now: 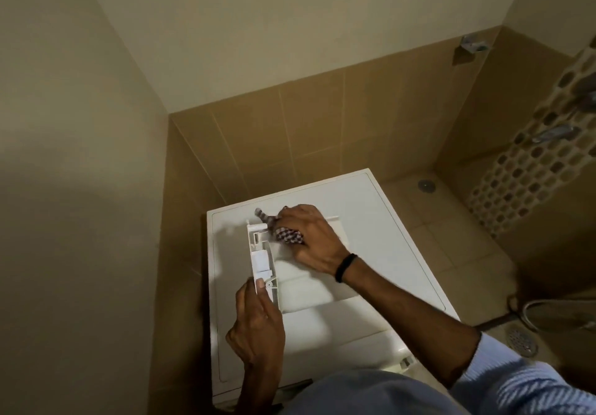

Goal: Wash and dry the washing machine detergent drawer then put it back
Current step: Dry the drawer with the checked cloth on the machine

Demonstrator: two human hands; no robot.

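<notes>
Atop washer (371,221), drawer (263,260) in left hand (258,327), seemingly checked cloth (288,235) in right hand (309,237).

A black wristband (346,268) and pale-blue striped sleeve (516,379) show.

White drawer (263,261); checked dark-and-white cloth (288,235); black wristband (345,267); tan tiles (322,131).

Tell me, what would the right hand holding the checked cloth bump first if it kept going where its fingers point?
Probably the raised side wall of the white plastic detergent drawer, just beyond the bunched dark-and-white checked cloth the right hand grips. Depth is hard to judge.
</notes>
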